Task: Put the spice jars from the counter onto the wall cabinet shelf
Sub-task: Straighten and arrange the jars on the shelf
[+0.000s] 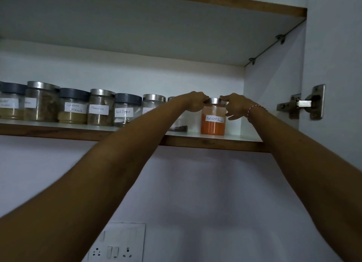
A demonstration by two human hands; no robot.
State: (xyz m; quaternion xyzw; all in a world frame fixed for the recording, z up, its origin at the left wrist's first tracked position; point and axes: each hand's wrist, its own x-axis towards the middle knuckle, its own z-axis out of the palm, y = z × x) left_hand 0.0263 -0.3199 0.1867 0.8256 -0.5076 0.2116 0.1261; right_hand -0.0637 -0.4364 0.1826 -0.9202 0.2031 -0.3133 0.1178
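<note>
- Standing upright at the right end of the row, the red chilli powder jar (213,118) rests on the wall cabinet shelf (242,137), near its front edge and filled most of the way with orange-red powder; its white handwritten label faces the camera.
- Both arms reach up from below — the left hand (195,103) grips the left side of the jar's silver lid (215,101), fingers curled over the lid's rim.
- On the other side, the right hand (236,106) pinches the lid between thumb and forefinger, while its lower fingers splay loosely beside the glass; a red-and-white thread bracelet (252,111) circles that wrist.
- To the left stands a line of other spice jars: Garam Masala (72,107) and Black Pepper (126,110) under dark grey lids, Cinnamon (100,107) under a silver one, plus further jars whose labels are too blurred or hidden to read.
- Just beside the chilli jar, a jar with dark bits at its bottom (179,127) is mostly hidden by the left forearm.
- A metal door hinge (302,104) is fixed to the cabinet's right side panel.
- Below the shelf, a white switch-and-socket plate (117,244) sits on the wall.
</note>
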